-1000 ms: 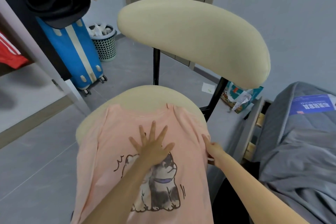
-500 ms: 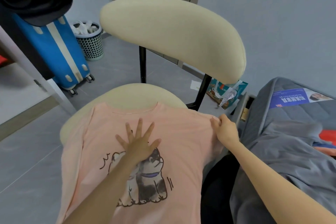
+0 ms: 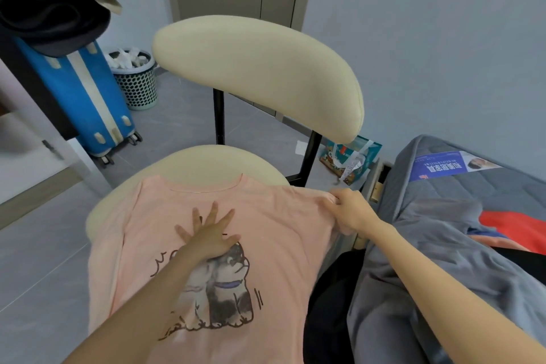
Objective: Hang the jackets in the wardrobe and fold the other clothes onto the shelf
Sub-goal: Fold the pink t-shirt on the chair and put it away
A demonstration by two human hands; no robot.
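One pink T-shirt (image 3: 274,230) lies print-side up on the seat of one cream chair (image 3: 260,74) with a black frame. The neckline points to 12 o'clock, toward the backrest, and the hem runs off the lower frame edge at 6 o'clock, so the long axis lies on the 12-to-6 line. The garment covers the near part of the seat; its left sleeve hangs over the seat edge at 9 o'clock. Two hands are on it. The left hand (image 3: 208,235) lies flat on the chest area just above the cartoon dog print, fingers (image 3: 214,211) straight and spread, pointing to 12 o'clock and pressing the fabric down, with cloth on all sides of them. The right hand (image 3: 351,210) is at 3 o'clock from the left hand, fingers curled round the right shoulder-and-sleeve edge, which is lifted clear of the seat. One blue suitcase (image 3: 88,97) and one perforated waste basket (image 3: 137,86) stand at 10 o'clock. One bed (image 3: 461,201) with a grey cover lies at 3 o'clock, carrying one red garment (image 3: 514,230).
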